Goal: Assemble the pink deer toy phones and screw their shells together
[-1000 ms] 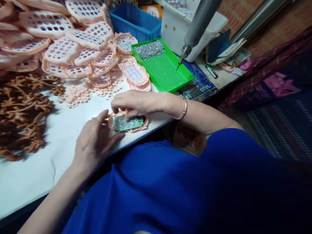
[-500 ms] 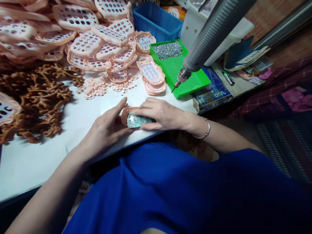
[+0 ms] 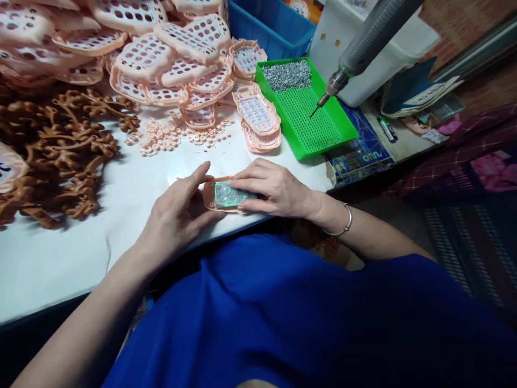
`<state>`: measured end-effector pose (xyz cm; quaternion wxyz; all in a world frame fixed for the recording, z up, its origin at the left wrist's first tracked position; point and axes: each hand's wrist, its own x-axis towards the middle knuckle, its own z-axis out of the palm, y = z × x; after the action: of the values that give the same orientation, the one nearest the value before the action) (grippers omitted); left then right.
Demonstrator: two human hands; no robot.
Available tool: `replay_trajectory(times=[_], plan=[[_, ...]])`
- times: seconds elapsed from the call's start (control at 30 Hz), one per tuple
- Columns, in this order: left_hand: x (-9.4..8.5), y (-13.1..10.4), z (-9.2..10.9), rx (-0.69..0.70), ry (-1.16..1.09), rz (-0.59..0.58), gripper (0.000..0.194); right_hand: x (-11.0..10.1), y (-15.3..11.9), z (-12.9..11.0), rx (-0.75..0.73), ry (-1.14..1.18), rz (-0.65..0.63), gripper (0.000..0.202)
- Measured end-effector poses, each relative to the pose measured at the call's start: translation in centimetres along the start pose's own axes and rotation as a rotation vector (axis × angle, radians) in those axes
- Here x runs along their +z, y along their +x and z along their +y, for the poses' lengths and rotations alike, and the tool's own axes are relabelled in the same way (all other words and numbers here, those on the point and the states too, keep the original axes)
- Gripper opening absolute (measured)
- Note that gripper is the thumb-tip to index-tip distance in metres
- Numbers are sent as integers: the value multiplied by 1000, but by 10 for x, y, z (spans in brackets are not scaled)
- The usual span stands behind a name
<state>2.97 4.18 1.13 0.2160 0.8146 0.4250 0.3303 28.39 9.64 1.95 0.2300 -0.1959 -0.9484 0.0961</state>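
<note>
A pink plastic shell (image 3: 209,197) lies at the table's front edge with a green-edged circuit board (image 3: 228,195) inside it. My left hand (image 3: 177,207) holds the shell's left end between thumb and fingers. From the right, my right hand (image 3: 274,188) grips the board and the shell's right end, its fingers covering that part. Behind the hands sits a short stack of pink shells (image 3: 257,114) with white button pads.
An electric screwdriver (image 3: 335,83) hangs over a green tray (image 3: 319,118) of screws. Brown plastic parts (image 3: 72,151), small pink pieces (image 3: 155,137) and piled pink shells (image 3: 145,56) cover the left and back. A blue bin (image 3: 270,29) stands behind.
The board now sits flatter and further inside the shell, and more of the shell shows around it. The screwdriver appears further right, over the green tray. The whole view has shifted slightly.
</note>
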Motion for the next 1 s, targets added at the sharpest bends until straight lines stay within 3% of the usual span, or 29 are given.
replay_trajectory(times=[0.37, 0.53, 1.0], plan=[[4, -1, 7, 60, 139, 69, 75, -8, 4, -6, 14, -14, -74, 47], [4, -2, 6, 41, 142, 64, 74, -10, 4, -3, 12, 9, -137, 42], [5, -3, 8, -22, 145, 53, 72, -13, 7, -7, 63, -28, -158, 35]])
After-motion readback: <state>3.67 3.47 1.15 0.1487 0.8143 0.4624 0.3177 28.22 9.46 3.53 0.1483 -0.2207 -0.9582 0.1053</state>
